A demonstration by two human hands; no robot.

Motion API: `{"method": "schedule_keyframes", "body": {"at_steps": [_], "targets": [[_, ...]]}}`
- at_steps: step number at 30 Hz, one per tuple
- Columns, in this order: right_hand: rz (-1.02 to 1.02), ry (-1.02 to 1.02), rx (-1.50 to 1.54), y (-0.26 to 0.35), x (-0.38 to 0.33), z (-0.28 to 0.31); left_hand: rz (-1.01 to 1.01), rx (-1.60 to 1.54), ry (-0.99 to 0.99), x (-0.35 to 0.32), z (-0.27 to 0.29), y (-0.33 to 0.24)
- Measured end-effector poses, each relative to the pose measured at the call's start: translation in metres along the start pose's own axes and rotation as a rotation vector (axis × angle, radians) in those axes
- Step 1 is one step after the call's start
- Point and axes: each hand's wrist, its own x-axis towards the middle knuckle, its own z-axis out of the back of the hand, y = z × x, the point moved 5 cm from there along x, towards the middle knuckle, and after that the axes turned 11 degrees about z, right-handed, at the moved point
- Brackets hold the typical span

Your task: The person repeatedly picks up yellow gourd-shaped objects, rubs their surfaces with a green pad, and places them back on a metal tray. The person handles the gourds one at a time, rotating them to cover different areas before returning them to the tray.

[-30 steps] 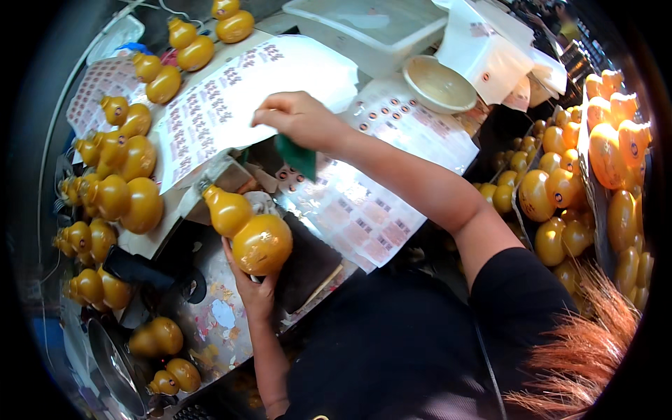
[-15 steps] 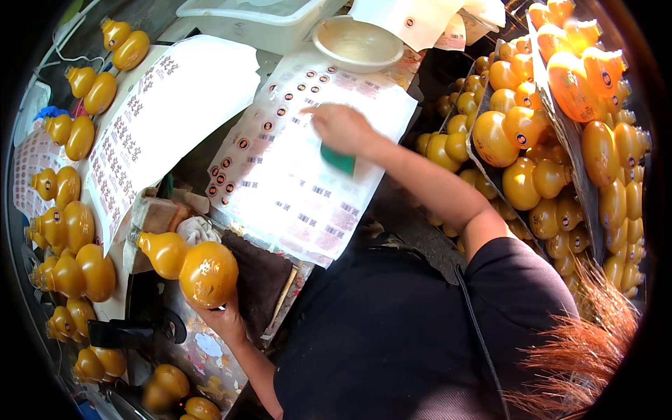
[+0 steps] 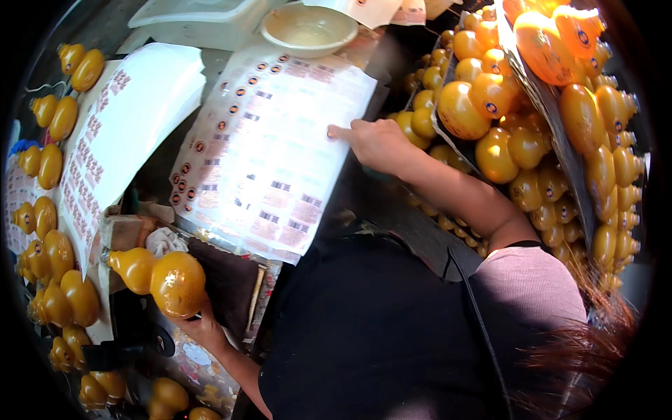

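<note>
Your sticker sheet point(image 3: 273, 154) lies at frame centre, a bowl point(image 3: 308, 29) behind it at the top, a second sheet point(image 3: 119, 133) left, gourds point(image 3: 532, 105) stacked right, more point(image 3: 49, 266) along the left edge.

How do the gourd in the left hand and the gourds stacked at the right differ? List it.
1. The held gourd lies sideways, alone, gripped by the left hand; the stacked gourds sit packed together in trays.
2. No sticker shows on the held gourd; several stacked gourds show small round stickers.
3. The held gourd is over the dark work area; the stacked gourds lie beside the right hand.
Both are glossy, yellow-orange and double-bulbed.
</note>
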Motion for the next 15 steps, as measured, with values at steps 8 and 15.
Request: {"method": "schedule_keyframes", "body": {"at_steps": [8,15], "targets": [[-0.896,-0.245,1.536,-0.022,-0.042,-0.053,0.004,0.111,-0.023,0.004,0.002,-0.006],[-0.675,-0.062,1.275,-0.020,-0.034,-0.051,0.039,-0.094,0.265,0.004,0.038,0.008]]}}
